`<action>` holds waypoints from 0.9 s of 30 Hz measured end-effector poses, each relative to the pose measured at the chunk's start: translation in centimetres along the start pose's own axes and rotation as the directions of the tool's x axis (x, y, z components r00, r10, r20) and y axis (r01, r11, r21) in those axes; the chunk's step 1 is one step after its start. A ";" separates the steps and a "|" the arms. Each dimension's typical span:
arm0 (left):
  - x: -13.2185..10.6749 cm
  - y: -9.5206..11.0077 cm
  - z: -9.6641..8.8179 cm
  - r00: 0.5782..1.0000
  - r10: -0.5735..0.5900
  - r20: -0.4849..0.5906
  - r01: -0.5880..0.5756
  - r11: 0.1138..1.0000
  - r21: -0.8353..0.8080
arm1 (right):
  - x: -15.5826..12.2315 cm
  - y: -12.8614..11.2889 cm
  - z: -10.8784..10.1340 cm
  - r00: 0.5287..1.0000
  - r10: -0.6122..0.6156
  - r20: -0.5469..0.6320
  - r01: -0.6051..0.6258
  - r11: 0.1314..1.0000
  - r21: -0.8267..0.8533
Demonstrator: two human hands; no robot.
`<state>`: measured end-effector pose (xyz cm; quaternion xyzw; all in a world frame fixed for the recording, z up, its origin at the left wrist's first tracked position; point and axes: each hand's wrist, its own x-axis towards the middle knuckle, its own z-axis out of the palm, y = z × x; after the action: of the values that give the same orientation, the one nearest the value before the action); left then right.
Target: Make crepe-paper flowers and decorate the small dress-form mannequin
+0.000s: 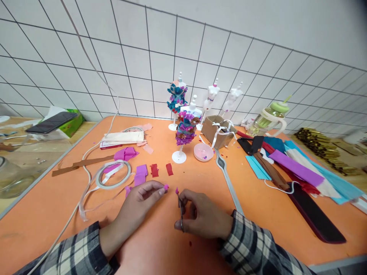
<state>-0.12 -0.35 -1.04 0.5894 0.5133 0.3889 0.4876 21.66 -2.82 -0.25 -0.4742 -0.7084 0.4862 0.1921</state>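
My left hand [143, 200] pinches a tiny magenta scrap of crepe paper [166, 187] between thumb and fingertips. Facing it, my right hand [200, 214] is closed on a slim metal tool that looks like small scissors [181, 214], partly hidden by the fingers. At the tool's upper end shows another small magenta scrap [177, 190]. Beyond my left hand lie purple paper pieces [140, 175] and two red squares, one of them a red paper square [169, 169]. A mini dress form [186, 131] covered in purple, blue and brown paper ruffles stands behind.
A pink bowl [203, 152] and cardboard box [215, 131] stand centre back, near other dress forms [212, 91]. Double-sided tape [100, 179] and a white cable [86, 168] lie left. Right are a measuring tape [229, 183], folded papers [296, 167], a dark case [317, 214] and a bottle [265, 120].
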 end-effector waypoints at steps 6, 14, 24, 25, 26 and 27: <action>-0.7 0.3 0.7 0.995 0.064 0.071 -0.067 0.997 0.030 | -0.7 -0.8 0.6 0.999 0.028 0.039 -0.024 0.995 -0.101; -1.1 0.4 0.9 0.982 0.147 0.117 -0.160 0.980 0.118 | -0.6 -0.9 0.4 0.997 -0.062 0.041 0.064 0.995 -0.074; -0.9 0.2 0.5 0.980 0.156 0.125 -0.170 0.979 0.112 | -0.4 -0.2 0.4 0.997 -0.035 0.067 0.041 0.995 -0.090; -0.9 0.2 0.5 0.978 0.156 0.136 -0.171 0.979 0.108 | -0.5 -0.2 0.4 0.997 -0.035 0.072 0.042 0.995 -0.089; -1.0 0.2 0.5 0.976 0.154 0.155 -0.171 0.980 0.100 | -0.5 -0.2 0.3 0.996 -0.037 0.081 0.044 0.996 -0.083; -1.0 0.2 0.5 0.973 0.153 0.175 -0.171 0.981 0.090 | -0.6 -0.2 0.3 0.995 -0.039 0.096 0.046 0.996 -0.072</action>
<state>0.20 -1.38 -0.94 0.6847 0.4404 0.3489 0.4641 21.60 -3.47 -0.11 -0.4421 -0.7442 0.4774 0.1509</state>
